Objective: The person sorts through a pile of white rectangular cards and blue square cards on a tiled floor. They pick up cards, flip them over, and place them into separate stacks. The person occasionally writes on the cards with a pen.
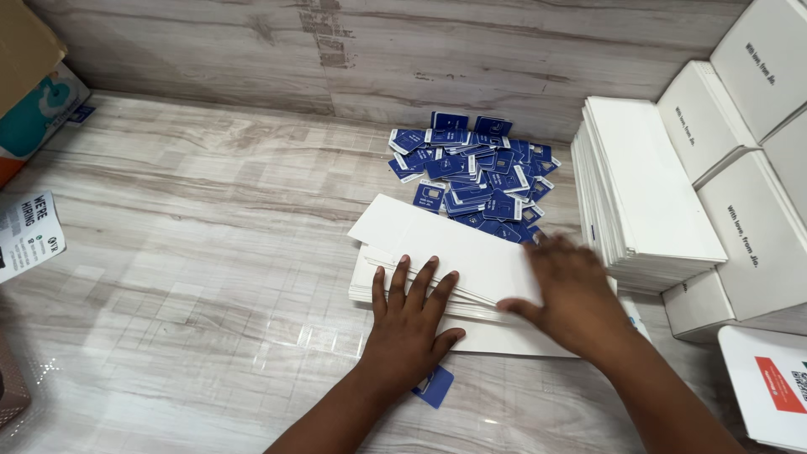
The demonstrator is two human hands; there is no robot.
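Note:
A stack of white envelopes [437,244] lies on the wood-patterned floor [193,252]. My left hand [412,315] rests flat on the stack's near edge, fingers spread. My right hand [567,294] presses on the right side of the same stack, thumb under the top envelope's edge; it is slightly blurred. Behind the stack sits a heap of several small blue cards [471,172]. One blue card [435,387] lies on the floor under my left wrist.
A tall pile of white envelopes [643,197] leans at the right, beside several white boxes [748,126]. A white leaflet with a red patch [769,382] lies at the bottom right. A printed paper [25,235] and a cardboard box [34,92] are at the left.

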